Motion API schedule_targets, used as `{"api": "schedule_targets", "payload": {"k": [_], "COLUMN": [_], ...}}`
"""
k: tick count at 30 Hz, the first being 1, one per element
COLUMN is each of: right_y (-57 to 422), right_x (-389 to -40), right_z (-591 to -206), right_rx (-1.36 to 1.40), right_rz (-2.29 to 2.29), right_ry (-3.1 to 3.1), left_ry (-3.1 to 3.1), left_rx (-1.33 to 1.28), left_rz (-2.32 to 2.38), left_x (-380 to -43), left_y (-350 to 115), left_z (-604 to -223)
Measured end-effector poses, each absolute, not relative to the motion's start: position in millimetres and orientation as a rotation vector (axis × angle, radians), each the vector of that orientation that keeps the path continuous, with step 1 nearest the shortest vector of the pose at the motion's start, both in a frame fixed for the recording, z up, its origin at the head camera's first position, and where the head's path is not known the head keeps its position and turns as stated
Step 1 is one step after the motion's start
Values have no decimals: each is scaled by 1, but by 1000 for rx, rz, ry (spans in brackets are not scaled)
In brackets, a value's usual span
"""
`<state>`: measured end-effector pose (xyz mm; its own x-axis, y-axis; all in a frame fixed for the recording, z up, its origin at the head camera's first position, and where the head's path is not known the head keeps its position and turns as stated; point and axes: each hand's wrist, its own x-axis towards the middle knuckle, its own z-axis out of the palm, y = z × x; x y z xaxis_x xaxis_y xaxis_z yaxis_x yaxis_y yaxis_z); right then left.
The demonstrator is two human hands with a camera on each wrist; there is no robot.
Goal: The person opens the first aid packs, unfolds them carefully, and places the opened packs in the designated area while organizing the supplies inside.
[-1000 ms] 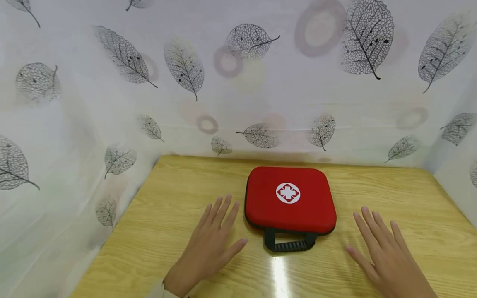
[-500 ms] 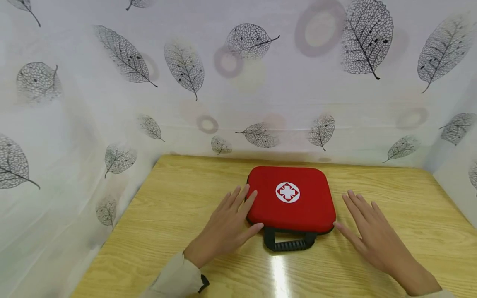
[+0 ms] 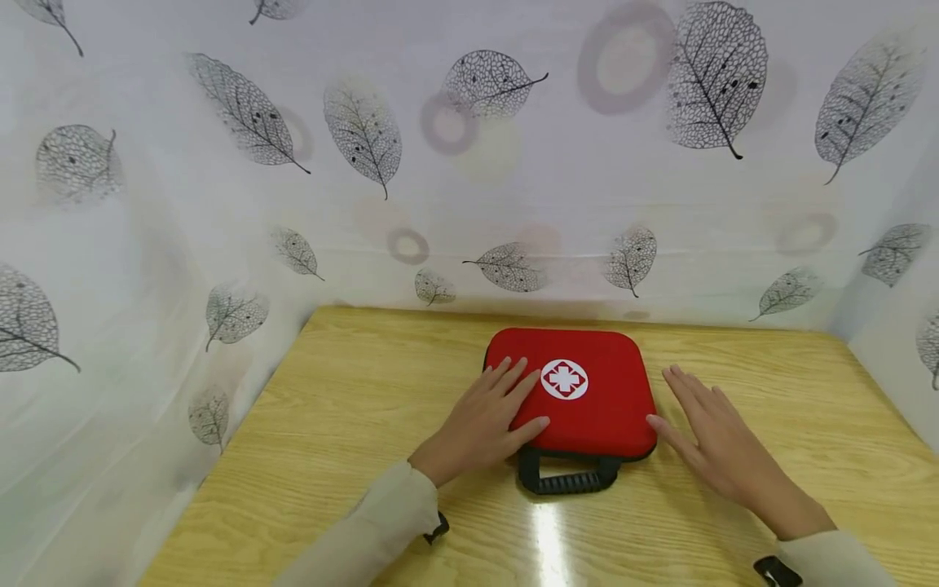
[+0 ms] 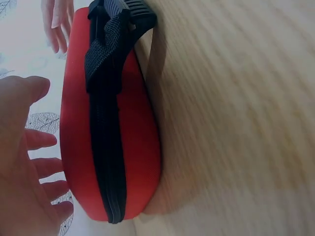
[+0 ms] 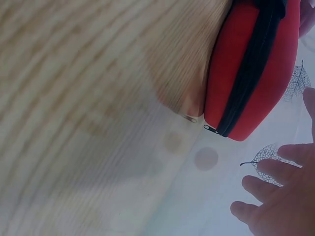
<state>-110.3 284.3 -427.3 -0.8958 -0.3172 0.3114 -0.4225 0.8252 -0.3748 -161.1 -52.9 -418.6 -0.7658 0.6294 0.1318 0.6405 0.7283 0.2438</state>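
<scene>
A red first-aid case [image 3: 609, 399] with a white cross emblem lies flat on the table, its black carrying handle [image 3: 568, 483] facing the near side. Over the case's left part, my left hand [image 3: 480, 428] hovers with fingers spread. In the left wrist view its fingers are close to the lid; contact cannot be told. My right hand [image 3: 715, 444] is held above the table beside the case's right edge, fingers extended and nothing held. A black zipper [image 4: 107, 152] runs around the case's side, and a zipper pull [image 5: 211, 129] shows at one end in the right wrist view.
The wooden table [image 3: 352, 391] extends on both sides of the case. White cloth [image 3: 513, 196] printed with grey leaves hangs behind the table and along its left and right sides. A bright reflection lies on the wood in front of the handle.
My left hand has moved right and forward, from the bare table to over the case's left part. My right hand has come left, nearer the case's right edge. The case stays in place.
</scene>
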Motion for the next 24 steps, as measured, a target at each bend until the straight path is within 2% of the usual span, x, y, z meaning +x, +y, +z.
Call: {"api": "schedule_targets", "payload": {"k": [9, 24], "right_y": [289, 298], "right_x": [-129, -161], "right_z": [-426, -422], "right_rx": [538, 528], "right_rz": [766, 830], "right_ry": [-2814, -2868], "left_ry": [-2891, -2954], "left_rx": [-1098, -1117], "left_rz": [-357, -224], "left_x": [-184, -184], "left_y": [-26, -23], "left_z": [-417, -428]}}
